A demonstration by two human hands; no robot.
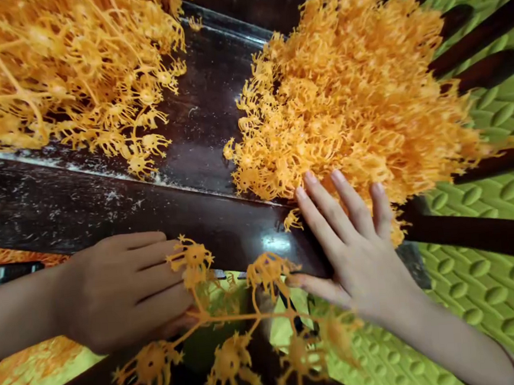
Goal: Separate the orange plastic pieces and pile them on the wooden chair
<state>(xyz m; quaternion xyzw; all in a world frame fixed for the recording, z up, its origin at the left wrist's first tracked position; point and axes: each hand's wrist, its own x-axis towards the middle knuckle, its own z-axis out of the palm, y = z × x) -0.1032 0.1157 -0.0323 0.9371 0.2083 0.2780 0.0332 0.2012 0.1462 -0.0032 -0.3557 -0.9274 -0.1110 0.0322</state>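
Observation:
My left hand [126, 292] is closed on one end of an orange plastic sprue [235, 317]. Several small spidery, flower-shaped pieces with curved legs hang from the sprue's thin stem, which reaches toward the right over my lap. My right hand [359, 249] has its fingers spread, palm down, at the near edge of a big heap of loose orange pieces [356, 101]. Its fingertips touch the heap or rest just against it. One small orange piece [293, 219] lies at the bench's edge beside my right index finger.
On the dark wooden bench [205, 101], a second heap of orange sprues [65, 71] lies at the far left. Pale scraps dot the bench's front ledge. Dark wooden slats border the right heap, with a green textured mat [489, 263] below. More orange bits show at lower left.

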